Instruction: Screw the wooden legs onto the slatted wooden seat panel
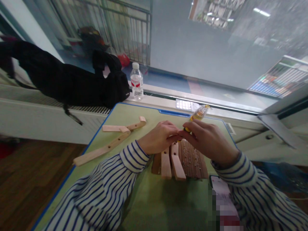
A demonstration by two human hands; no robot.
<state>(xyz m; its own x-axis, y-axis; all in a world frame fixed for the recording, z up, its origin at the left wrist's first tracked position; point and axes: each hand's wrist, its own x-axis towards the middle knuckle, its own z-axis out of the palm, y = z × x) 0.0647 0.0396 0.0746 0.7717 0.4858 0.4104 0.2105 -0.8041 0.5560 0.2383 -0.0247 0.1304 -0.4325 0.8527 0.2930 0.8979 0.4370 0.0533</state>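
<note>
My right hand [211, 141] is closed around a screwdriver [199, 113] with a clear and yellow handle, which slants up and away to the right. My left hand [160, 137] has its fingers pressed together beside the right fingertips, over the far edge of a brown board [193, 160] dotted with small pale specks. What the left fingertips pinch is hidden. Below the hands, two angled wooden pieces, a left one [166, 165] and a right one [178, 166], lie side by side on the board, each with a dark hole. Their far ends are covered by the hands.
Two more bent wooden pieces [109, 147] lie at the table's left side. The green table [144, 192] has a blue edge. A water bottle [137, 84] and a black bag [72, 81] are on the sill behind it. A phone-like object [220, 189] lies near my right sleeve.
</note>
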